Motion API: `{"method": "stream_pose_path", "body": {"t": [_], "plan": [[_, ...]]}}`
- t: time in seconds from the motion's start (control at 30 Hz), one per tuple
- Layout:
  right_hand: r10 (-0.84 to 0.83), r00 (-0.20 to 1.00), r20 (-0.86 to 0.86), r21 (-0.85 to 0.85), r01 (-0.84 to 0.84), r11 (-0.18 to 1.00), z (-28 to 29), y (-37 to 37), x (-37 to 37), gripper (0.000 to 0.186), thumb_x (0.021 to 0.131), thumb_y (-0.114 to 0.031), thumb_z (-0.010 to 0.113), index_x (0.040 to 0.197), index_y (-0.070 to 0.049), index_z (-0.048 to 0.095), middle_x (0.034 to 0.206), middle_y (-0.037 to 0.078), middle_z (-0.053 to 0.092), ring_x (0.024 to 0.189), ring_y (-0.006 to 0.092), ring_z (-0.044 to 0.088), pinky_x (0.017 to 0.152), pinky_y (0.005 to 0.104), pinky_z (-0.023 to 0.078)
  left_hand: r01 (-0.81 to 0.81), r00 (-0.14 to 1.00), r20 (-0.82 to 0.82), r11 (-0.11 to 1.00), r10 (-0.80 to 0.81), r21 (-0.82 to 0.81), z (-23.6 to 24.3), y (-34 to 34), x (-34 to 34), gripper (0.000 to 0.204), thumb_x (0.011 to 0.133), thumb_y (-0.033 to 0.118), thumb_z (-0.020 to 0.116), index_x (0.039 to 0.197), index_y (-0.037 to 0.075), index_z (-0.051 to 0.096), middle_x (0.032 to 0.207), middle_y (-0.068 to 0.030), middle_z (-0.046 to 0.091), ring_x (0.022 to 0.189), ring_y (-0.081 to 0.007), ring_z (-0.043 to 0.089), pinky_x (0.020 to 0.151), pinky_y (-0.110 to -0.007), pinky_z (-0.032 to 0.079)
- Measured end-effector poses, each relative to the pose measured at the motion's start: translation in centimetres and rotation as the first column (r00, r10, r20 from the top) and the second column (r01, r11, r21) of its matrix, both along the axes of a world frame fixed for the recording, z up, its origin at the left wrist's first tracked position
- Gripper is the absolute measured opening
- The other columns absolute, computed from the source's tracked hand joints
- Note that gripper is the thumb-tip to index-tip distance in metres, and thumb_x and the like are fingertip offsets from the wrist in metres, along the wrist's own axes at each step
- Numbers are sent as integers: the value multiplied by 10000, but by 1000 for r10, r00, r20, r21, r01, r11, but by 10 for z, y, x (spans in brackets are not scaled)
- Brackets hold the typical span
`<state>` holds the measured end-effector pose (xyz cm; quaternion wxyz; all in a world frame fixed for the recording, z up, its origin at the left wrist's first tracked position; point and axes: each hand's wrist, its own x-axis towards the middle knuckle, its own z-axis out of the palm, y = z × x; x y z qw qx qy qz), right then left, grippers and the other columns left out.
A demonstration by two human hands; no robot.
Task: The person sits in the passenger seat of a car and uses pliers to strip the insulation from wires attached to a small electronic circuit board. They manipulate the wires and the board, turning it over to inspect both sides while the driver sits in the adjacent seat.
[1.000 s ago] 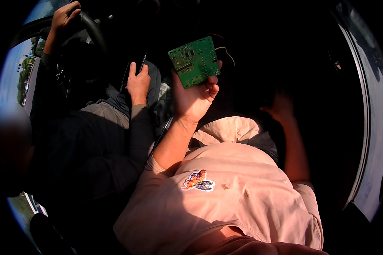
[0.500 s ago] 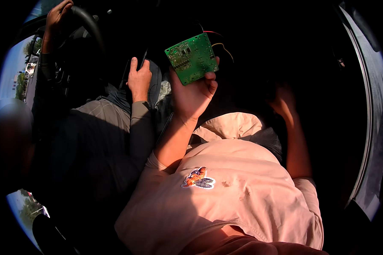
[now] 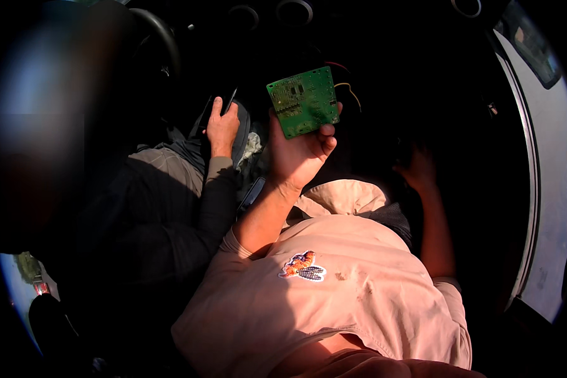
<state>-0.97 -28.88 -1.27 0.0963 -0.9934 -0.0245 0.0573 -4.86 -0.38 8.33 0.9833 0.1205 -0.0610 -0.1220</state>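
Observation:
A green circuit board (image 3: pixel 304 103) is held up in my left hand (image 3: pixel 301 151), its soldered side toward me and slightly tilted. The fingers curl round its lower right edge, and the rest of the hand's grip is behind the board. Beyond its right edge show a red wire (image 3: pixel 337 65) and a yellow wire (image 3: pixel 353 92). My right hand (image 3: pixel 418 170) is in deep shadow, over to the right beyond my lap. Its fingers fade into the dark, so what it touches does not show.
On the left sits another person, whose hand (image 3: pixel 222 129) holds a thin dark object (image 3: pixel 232 99). Ahead of that person is a steering wheel (image 3: pixel 165 38). A door window edge (image 3: pixel 528 164) runs down the right side. Round vents (image 3: pixel 294 11) show at the top.
The view has shifted, so the board and both my hands appear lower, the board also further right. My left hand keeps its hold. The other person's hand is off the visible part of the wheel.

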Motion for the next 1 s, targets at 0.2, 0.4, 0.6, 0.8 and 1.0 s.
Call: {"method": "stream_pose_path", "body": {"t": [0.2, 0.4, 0.6, 0.8, 1.0], "plan": [[38, 998, -43, -71, -41, 997, -6, -6, 3, 940, 638, -419, 794, 1365, -31, 343, 1290, 222, 469, 1187, 356, 472, 955, 472, 420, 12, 999, -41, 995, -8, 104, -5, -4, -4, 753, 877, 651, 376, 1311, 38, 442, 1238, -196, 514, 819, -198, 582, 711, -322, 511], [-103, 995, 5, 168, 101, 981, 8, -3, 0, 813, 686, -288, 752, 1349, -2, 379, 1191, 203, 536, 1104, 321, 529, 889, 414, 470, 31, 990, -140, 991, -12, 133, 0, -9, -6, 722, 889, 632, 381, 1285, 34, 466, 1206, -191, 527, 850, -198, 588, 726, -311, 503], [90, 811, 578, 574, -483, 661, 111, 39, -19, 729, 645, -27, 691, 1328, -9, 436, 1158, 166, 524, 1034, 297, 539, 908, 363, 438, 59, 974, -222, 995, -39, 85, 4, -8, -1, 688, 903, 607, 384, 1271, 33, 477, 1194, -193, 536, 855, -204, 592, 734, -312, 503], [231, 565, 792, 309, -698, 646, 142, 79, -31, 791, 564, -10, 753, 1302, -43, 470, 1129, 182, 523, 989, 346, 542, 852, 410, 451, 45, 984, -174, 994, -27, 99, 22, -4, -16, 616, 921, 587, 358, 1187, 66, 552, 1064, -138, 612, 862, -236, 600, 738, -342, 504], [291, 514, 807, 192, -694, 694, 145, 92, -27, 744, 558, -40, 756, 1260, -79, 512, 1125, 162, 527, 976, 329, 539, 851, 430, 423, 20, 997, -80, 987, -7, 158, 29, 3, -16, 629, 924, 599, 326, 1180, 68, 545, 1039, -110, 618, 847, -248, 602, 738, -355, 500]]}}
